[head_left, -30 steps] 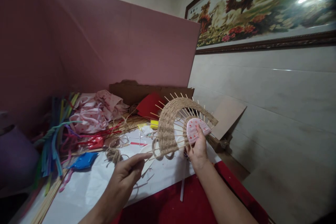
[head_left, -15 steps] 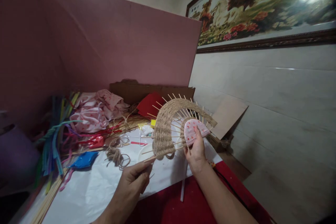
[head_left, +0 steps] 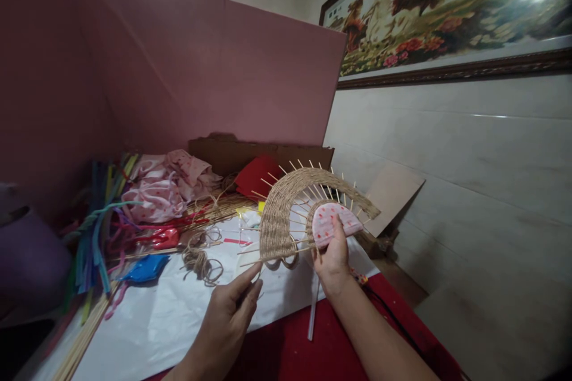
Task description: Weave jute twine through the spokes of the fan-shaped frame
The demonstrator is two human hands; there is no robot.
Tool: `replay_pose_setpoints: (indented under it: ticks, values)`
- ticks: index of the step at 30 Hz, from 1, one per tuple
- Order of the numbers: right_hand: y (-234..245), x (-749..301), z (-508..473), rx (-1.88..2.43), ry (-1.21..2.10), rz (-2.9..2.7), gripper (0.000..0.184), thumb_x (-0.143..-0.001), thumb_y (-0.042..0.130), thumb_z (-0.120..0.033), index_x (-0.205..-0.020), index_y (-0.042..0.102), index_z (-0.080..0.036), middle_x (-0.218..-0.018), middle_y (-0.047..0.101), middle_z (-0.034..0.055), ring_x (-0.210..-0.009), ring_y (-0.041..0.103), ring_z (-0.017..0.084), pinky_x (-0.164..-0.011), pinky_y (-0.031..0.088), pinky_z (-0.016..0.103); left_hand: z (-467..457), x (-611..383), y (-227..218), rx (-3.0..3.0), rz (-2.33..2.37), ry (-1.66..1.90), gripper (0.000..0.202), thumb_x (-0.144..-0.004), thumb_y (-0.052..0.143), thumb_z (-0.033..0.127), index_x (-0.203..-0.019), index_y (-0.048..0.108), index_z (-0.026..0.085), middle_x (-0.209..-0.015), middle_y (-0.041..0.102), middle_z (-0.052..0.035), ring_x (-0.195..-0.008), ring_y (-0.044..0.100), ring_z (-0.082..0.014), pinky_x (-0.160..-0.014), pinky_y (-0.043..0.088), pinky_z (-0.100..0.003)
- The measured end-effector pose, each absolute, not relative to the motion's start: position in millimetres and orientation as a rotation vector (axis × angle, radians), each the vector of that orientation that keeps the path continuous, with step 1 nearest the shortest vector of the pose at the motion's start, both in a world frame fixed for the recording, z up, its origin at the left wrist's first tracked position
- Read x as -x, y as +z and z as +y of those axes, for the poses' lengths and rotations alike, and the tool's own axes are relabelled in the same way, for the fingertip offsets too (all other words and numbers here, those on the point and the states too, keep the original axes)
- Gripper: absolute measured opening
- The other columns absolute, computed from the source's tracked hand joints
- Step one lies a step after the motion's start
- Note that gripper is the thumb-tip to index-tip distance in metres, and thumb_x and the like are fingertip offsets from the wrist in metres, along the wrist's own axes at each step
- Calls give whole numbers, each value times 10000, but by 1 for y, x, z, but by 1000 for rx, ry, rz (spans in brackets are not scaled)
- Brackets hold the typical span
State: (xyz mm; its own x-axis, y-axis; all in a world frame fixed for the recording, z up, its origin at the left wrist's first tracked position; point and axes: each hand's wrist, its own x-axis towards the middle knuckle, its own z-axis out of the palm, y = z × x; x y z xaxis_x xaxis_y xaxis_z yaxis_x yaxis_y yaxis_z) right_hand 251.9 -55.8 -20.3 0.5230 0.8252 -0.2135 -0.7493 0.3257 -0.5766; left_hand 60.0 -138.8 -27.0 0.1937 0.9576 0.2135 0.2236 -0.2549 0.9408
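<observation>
My right hand [head_left: 333, 262] grips a half-round woven fan by its pink, red-spotted cloth centre [head_left: 330, 225], thumb on top. Thin sticks radiate from that centre through a wide arched band of brown twine weave [head_left: 286, 208]; their tips stick out past the outer edge. Twine loops [head_left: 289, 261] hang under the band's lower left end. My left hand [head_left: 227, 315] is just below that end, index fingertip close to the lowest stick. Its fingers are curled, with something thin at the tips that I cannot make out.
A white sheet [head_left: 161, 315] covers part of the red tabletop [head_left: 286, 351]. On the left are a loose twine bundle [head_left: 201, 262], a blue packet [head_left: 146, 268], pipe cleaners [head_left: 92, 250] and pink cloth [head_left: 167, 184]. A clear stick [head_left: 313, 315] lies beneath my right hand. Cardboard [head_left: 393, 196] leans right.
The fan has tilted slightly, its right tip lower and further right. My left fingertips have slipped off the lowest stick and sit a little lower; my right hand keeps its grip.
</observation>
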Motion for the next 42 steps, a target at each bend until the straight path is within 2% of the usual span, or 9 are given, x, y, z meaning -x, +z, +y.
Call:
replay_pose_setpoints:
  ticks: [6, 9, 13, 16, 21, 26, 33, 38, 42]
  values:
    - [-21, -251, -56, 676, 994, -177, 458, -678, 572, -446, -1073, 544, -216, -1056, 616, 19, -916, 589, 149, -799, 483, 302, -136, -52, -33, -2350, 1381, 1144, 309, -809, 460, 270, -1064, 585, 148, -652, 656, -50, -533, 561, -143, -527, 383, -236]
    - [-20, -249, -57, 656, 987, -207, 462, -675, 580, -436, -1076, 543, -210, -1053, 616, 23, -926, 586, 159, -808, 481, 317, -133, -47, -33, -2665, 1425, 1156, 209, -812, 455, 223, -899, 632, 153, -704, 677, -65, -569, 605, -155, -548, 399, -241]
    - [-22, -247, -56, 635, 950, -248, 490, -679, 585, -406, -1122, 509, -209, -1060, 610, 23, -946, 576, 158, -835, 466, 326, -128, -42, -25, -2828, 1448, 1209, 164, -804, 467, 202, -789, 623, 154, -629, 648, -39, -535, 587, -137, -531, 394, -233]
    - [-23, -248, -54, 614, 914, -286, 498, -683, 583, -396, -1133, 500, -200, -1059, 609, 26, -951, 573, 155, -858, 450, 326, -123, -37, -19, -2759, 1438, 1319, 152, -805, 472, 212, -753, 608, 172, -594, 630, -3, -503, 567, -117, -496, 375, -219]
    - [-21, -253, -53, 627, 945, -247, 465, -679, 586, -399, -1088, 532, -184, -991, 635, 25, -910, 591, 152, -840, 460, 311, -118, -33, -15, -2487, 1337, 1422, 109, -782, 512, 217, -836, 605, 195, -772, 667, -16, -666, 603, -129, -600, 426, -219]
    - [-12, -253, -58, 672, 1012, -156, 416, -679, 589, -387, -1034, 559, -173, -876, 662, 15, -812, 616, 141, -764, 493, 279, -119, -36, -11, -1855, 1279, 1402, 124, -759, 540, 299, -768, 558, 176, -574, 531, 25, -482, 464, -91, -430, 365, -187]
    - [1, -250, -69, 758, 1071, -113, 329, -714, 544, -357, -965, 580, -147, -625, 642, -19, -553, 594, 120, -606, 512, 249, -123, -44, -14, -1531, 1203, 1400, 171, -709, 590, 319, -674, 526, 165, -537, 470, 40, -471, 408, -78, -421, 333, -182]
    - [-3, -249, -66, 681, 1123, -153, 327, -705, 549, -325, -980, 580, -151, -702, 668, 5, -633, 620, 134, -632, 514, 259, -125, -47, -20, -1498, 1164, 1358, 182, -699, 603, 328, -695, 543, 156, -547, 466, 38, -477, 365, -67, -421, 284, -179]
    - [-8, -244, -65, 637, 1215, -188, 310, -687, 558, -272, -968, 584, -143, -746, 677, 20, -664, 629, 141, -663, 518, 277, -124, -50, -18, -1400, 1150, 1269, 244, -652, 636, 354, -609, 534, 137, -503, 451, 37, -457, 346, -59, -405, 251, -175]
